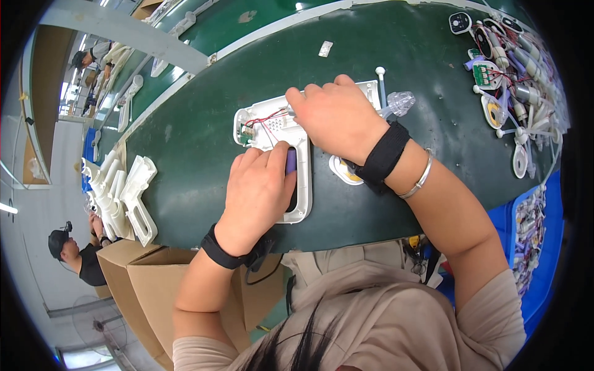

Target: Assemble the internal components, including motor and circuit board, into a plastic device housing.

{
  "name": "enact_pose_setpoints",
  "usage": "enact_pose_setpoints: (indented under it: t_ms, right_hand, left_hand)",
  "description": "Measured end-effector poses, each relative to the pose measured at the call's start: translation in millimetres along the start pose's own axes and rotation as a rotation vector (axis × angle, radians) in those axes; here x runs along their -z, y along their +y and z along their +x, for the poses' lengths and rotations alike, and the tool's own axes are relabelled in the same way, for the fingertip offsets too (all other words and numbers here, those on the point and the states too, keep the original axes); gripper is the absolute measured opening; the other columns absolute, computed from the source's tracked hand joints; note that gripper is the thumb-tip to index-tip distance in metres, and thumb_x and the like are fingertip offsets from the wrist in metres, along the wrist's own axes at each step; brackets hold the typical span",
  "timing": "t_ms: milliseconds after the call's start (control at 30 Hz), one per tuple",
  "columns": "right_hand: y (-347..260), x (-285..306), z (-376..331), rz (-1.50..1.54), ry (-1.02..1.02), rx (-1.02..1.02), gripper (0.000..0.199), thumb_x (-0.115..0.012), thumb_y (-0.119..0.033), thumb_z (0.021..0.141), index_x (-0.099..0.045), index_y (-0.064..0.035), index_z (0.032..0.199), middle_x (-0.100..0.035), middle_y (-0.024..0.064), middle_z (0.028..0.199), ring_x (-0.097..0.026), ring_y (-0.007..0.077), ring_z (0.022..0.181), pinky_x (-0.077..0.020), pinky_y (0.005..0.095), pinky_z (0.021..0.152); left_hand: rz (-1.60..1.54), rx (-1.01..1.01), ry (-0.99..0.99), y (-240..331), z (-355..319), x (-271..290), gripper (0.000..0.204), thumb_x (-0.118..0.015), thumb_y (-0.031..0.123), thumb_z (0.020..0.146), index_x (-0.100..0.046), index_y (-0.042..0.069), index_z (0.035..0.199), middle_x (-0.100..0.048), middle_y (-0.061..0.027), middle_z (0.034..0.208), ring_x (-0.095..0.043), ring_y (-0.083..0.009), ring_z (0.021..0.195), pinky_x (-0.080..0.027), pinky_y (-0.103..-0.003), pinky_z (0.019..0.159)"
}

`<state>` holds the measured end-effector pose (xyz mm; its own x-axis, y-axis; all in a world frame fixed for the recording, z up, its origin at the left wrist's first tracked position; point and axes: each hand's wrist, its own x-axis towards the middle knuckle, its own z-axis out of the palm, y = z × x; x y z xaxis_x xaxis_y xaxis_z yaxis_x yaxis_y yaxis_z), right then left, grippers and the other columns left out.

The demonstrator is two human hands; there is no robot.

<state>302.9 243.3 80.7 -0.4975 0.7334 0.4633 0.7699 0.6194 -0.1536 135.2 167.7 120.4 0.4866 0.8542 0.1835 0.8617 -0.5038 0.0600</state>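
A white gun-shaped plastic housing half (303,207) lies open on the green bench in front of me, its handle toward me. Red wires (267,117) run from a small green circuit board (246,133) inside its wide end. My left hand (257,188) is closed around a purple cylinder (291,159) that sits in the handle. My right hand (337,117) bends its fingers down over the barrel part; what they grip is mostly hidden. Beside that hand a clear plastic nozzle-like piece (401,104) sticks out. Under my right wrist lies a white oval part with a yellow disc (345,171).
Wired assemblies (526,74) are heaped at the right. White housing shells (139,198) are stacked at the left edge, above a cardboard box (148,272). A blue bin (544,266) holds more parts. A small white scrap (325,49) lies far back. Two people work at left.
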Motion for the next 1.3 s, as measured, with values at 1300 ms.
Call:
enact_pose_setpoints:
  t_ms: [1300]
  right_hand:
    - [-36,-6,31,0.091,-0.239,0.226,0.008,-0.06,-0.015,0.075,-0.067,-0.0132,0.07,-0.066,0.0026,0.072,-0.064,0.0212,0.075,-0.0467,0.036,0.07]
  left_hand:
    - [-0.484,0.155,0.16,-44,-46,-26,0.026,-0.063,-0.003,0.077,-0.06,-0.001,0.102,-0.053,-0.0151,0.109,-0.056,-0.027,0.092,-0.048,-0.033,0.08]
